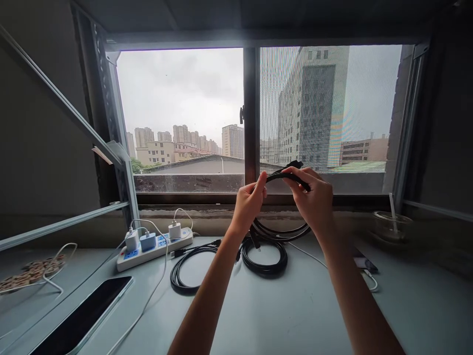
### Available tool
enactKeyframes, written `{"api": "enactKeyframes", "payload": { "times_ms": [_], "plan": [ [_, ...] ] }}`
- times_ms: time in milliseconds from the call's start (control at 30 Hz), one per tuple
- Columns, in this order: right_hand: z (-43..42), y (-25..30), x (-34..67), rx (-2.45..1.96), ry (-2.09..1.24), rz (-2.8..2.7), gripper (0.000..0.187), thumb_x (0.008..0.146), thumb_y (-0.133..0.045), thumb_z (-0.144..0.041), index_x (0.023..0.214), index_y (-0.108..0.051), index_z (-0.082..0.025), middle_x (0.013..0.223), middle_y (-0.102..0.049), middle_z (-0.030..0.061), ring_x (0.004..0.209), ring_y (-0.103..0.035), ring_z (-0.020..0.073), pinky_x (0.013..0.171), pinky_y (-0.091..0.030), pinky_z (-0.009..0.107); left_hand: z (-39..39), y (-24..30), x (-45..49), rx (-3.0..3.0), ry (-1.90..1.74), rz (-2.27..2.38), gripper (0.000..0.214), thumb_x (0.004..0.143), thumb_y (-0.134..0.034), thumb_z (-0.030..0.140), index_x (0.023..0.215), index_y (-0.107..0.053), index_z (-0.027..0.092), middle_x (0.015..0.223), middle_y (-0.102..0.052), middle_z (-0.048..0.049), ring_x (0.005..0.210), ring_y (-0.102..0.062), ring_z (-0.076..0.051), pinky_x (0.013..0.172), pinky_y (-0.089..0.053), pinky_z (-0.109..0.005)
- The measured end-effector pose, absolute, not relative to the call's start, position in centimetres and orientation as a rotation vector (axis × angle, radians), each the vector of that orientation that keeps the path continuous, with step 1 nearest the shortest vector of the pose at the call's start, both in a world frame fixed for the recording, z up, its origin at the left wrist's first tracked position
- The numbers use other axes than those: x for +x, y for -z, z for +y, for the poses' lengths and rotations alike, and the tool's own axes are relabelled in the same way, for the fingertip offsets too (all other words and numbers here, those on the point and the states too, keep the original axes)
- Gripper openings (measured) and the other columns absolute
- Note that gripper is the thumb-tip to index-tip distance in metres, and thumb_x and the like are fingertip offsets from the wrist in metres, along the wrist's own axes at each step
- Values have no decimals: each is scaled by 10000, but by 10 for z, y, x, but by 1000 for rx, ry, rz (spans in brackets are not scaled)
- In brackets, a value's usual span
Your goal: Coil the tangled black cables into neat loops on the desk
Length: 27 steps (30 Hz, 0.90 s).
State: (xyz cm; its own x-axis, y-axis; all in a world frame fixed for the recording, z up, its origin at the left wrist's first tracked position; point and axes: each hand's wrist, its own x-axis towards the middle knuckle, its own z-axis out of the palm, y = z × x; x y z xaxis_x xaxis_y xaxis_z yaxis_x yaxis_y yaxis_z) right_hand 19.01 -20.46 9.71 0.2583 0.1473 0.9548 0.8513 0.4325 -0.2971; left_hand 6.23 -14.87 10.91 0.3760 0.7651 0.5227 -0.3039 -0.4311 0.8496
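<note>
1. The left hand (248, 203) is raised in front of the window (254, 118), its fingers and thumb pinched shut on the upper left of a coiled black cable (281, 229).
2. The right hand (313, 197) is up beside it, nearer the right pane of the window, closed over the top of the same coil; the cable's end pokes out past its fingertips, towards the glass.
3. The coiled black cable hangs in loops below both hands, held clear of the desk (281, 315), level with the window's lower frame.
4. Straight below the window's centre post, a second cable coil (264, 256) lies flat on the desk, under the held one.
5. A third cable coil (190, 268) lies just left of that, with its plug end pointing back at the window sill.
6. Further left along the sill line sits a white power strip (157, 246) with three chargers plugged in and white leads running off it.
7. Well below the window's left pane, close to the near edge of the desk, a dark phone (83, 315) lies face up.
8. At the far left, away from the window, there is a patterned face mask (31, 271) with white ear loops.
9. Below the window's right pane, partly hidden behind the right forearm, lies another phone (365, 264) with a white lead attached.
10. Off the window's lower right corner stands a clear cup (391, 224) with a straw in it.
</note>
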Motion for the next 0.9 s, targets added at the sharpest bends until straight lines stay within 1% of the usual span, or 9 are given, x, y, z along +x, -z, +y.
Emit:
{"api": "enactKeyframes", "payload": {
  "times_ms": [133, 200, 300, 400, 500, 567, 633, 733, 900],
  "plan": [
    [-206, -98, 189, -965, 546, -1250, 259, 814, -597, -439, 928, -697, -230, 854, -672, 16, 554, -520, 103, 532, -415, 238, -151, -111, 60, 1525, -1277, 398, 559, 713, -650, 529, 458, -290, 185, 379, -213, 100, 308, -167, 3, 318, -82, -180],
    [-206, -97, 189, -947, 523, -1242, 279, 784, -627, -450, 944, -681, -228, 873, -672, 13, 547, -522, 96, 504, -409, 228, -150, -111, 59, 1454, -1263, 401, 572, 705, -670, 511, 464, -264, 188, 394, -194, 104, 318, -141, 7, 321, -59, -183],
    [-205, -97, 191, -986, 477, -1192, 355, 763, -630, -490, 1001, -658, -229, 826, -662, 4, 520, -520, 89, 508, -421, 230, -147, -109, 60, 1325, -1269, 379, 585, 730, -661, 491, 464, -234, 193, 389, -160, 103, 313, -126, -2, 318, -48, -194],
    [-206, -98, 192, -997, 401, -1133, 380, 813, -556, -511, 1032, -642, -212, 724, -648, -6, 476, -503, 85, 502, -417, 227, -145, -106, 63, 1202, -1266, 303, 585, 784, -604, 491, 468, -210, 198, 376, -142, 94, 304, -130, -20, 311, -67, -207],
    [-210, -100, 191, -967, 382, -1097, 386, 883, -446, -498, 1030, -644, -201, 673, -642, -9, 405, -460, 65, 456, -379, 210, -147, -105, 66, 1128, -1211, 257, 575, 819, -556, 498, 471, -212, 195, 369, -140, 86, 305, -128, -27, 308, -74, -209],
    [-213, -102, 189, -954, 411, -1092, 376, 896, -431, -479, 1019, -657, -205, 649, -635, -13, 384, -437, 59, 430, -354, 205, -149, -105, 67, 1125, -1173, 248, 581, 831, -531, 508, 467, -205, 194, 368, -138, 82, 307, -128, -26, 309, -72, -206],
    [-216, -103, 189, -926, 439, -1097, 341, 883, -471, -449, 1000, -673, -199, 602, -608, -20, 395, -432, 65, 418, -341, 205, -151, -106, 67, 1146, -1146, 246, 590, 835, -513, 526, 462, -197, 196, 368, -141, 78, 308, -131, -25, 311, -68, -206],
    [-217, -103, 188, -851, 429, -1088, 292, 851, -537, -399, 964, -694, -181, 533, -552, -32, 438, -456, 79, 430, -352, 204, -152, -106, 66, 1173, -1115, 252, 596, 834, -489, 556, 450, -204, 200, 361, -143, 78, 305, -130, -24, 315, -55, -206],
    [-216, -103, 186, -855, 438, -1052, 271, 739, -663, -423, 881, -715, -197, 615, -600, -14, 529, -524, 97, 472, -405, 208, -150, -107, 65, 1184, -1022, 236, 612, 832, -428, 604, 432, -185, 210, 356, -113, 85, 295, -113, -21, 307, -42, -195]
  ]
}}
